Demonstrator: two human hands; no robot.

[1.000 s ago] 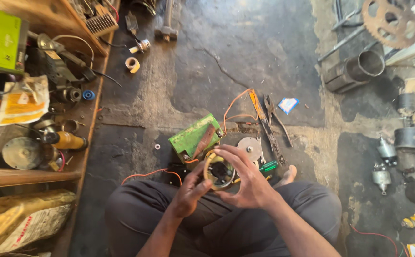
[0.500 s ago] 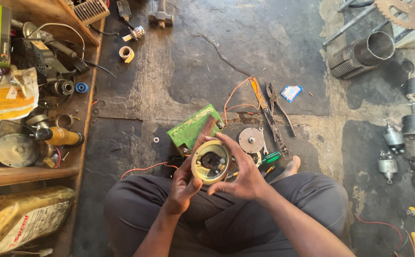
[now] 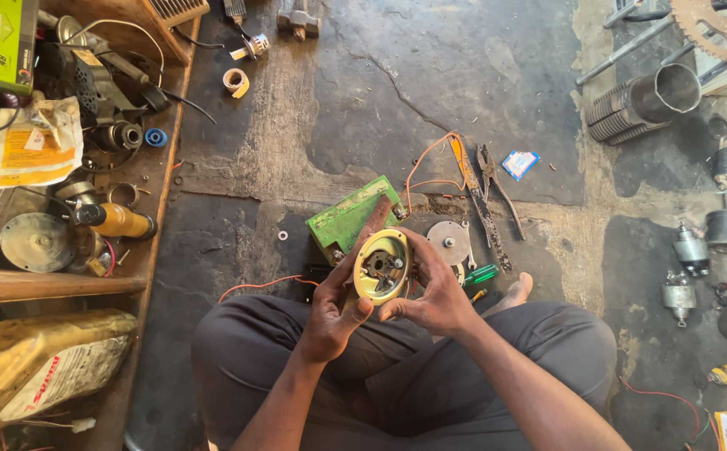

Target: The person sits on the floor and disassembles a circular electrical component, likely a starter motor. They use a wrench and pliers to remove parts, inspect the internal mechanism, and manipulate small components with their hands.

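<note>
Yellowed metal round housing (image 3: 383, 267), open face up, is clamped between both hands above the seated person's lap. Left hand (image 3: 334, 311) grips its near-left rim, thumb pressed on the edge; right hand (image 3: 436, 288) wraps the far-right side. Just beyond the hands lies a green box (image 3: 348, 217) on the concrete floor (image 3: 464, 75). Right of them: a round metal plate (image 3: 449, 242), a green-handled screwdriver (image 3: 480, 274), pliers (image 3: 494, 185). Wooden shelf (image 3: 55, 286) stands well left.

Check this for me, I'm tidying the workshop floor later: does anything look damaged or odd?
Yes. A long crack runs through the dark concrete floor. Both hands hold a round yellowish metal part.
</note>
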